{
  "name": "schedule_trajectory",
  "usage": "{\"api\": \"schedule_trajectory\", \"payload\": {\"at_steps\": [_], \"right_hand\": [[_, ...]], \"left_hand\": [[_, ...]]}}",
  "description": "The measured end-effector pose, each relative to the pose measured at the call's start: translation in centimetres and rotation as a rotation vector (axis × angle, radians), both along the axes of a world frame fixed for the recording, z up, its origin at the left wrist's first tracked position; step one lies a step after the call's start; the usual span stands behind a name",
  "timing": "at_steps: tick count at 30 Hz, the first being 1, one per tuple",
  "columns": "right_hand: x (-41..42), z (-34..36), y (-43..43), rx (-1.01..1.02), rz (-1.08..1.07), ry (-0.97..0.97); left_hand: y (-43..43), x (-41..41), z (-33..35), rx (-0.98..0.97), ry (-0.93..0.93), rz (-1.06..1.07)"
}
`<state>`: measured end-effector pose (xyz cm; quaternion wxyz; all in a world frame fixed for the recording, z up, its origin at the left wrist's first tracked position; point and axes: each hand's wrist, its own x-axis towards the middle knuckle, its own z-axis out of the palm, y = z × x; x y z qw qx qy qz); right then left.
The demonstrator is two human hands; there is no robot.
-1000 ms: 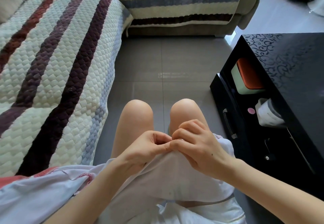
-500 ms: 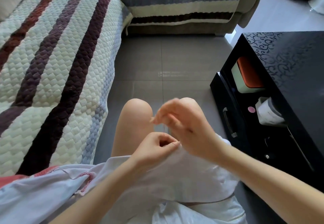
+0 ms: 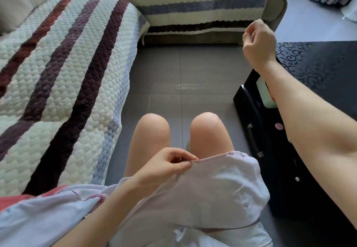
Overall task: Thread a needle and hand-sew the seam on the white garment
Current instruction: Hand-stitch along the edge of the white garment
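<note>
So the left-hand grip (image 3: 162, 167) pinches the pink-stitched seam (image 3: 210, 158) of the thin white fabric garment (image 3: 212, 186) on the lap. The right-hand grip (image 3: 257, 43), raised far right, is curled; can't tell what it holds. I'd pull snug, no puckering.

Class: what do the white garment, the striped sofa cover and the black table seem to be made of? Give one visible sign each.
White garment: thin soft cloth, matt; it creases softly, pink stitching along its edge.
Striped sofa cover: quilted textile, fibre unclear; puffy diamond pattern.
Black table: glossy top, perhaps lacquer or glass; reflective scroll pattern.
</note>
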<state>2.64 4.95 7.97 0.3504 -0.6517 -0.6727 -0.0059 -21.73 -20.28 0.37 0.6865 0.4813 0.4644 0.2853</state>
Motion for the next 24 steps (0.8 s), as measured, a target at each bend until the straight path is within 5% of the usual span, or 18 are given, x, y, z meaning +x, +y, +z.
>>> {"api": "schedule_trajectory", "payload": {"at_steps": [3,8,19,24], "right_hand": [[-1.8,0.4,-2.7,-0.07,0.329,-0.042],[-5.0,-0.7,-12.5,-0.617,0.855,-0.197],[-6.0,-4.0,-15.7,-0.656,0.999,-0.413],[-6.7,-2.4,-13.2,-0.695,0.782,-0.214]], "left_hand": [[-0.1,-0.2,-0.1,-0.027,-0.016,0.032],[0.1,-0.4,0.0,-0.04,0.008,0.021],[0.4,-0.2,0.3,-0.018,0.073,0.007],[0.4,-0.3,0.3,-0.04,0.063,0.013]]}}
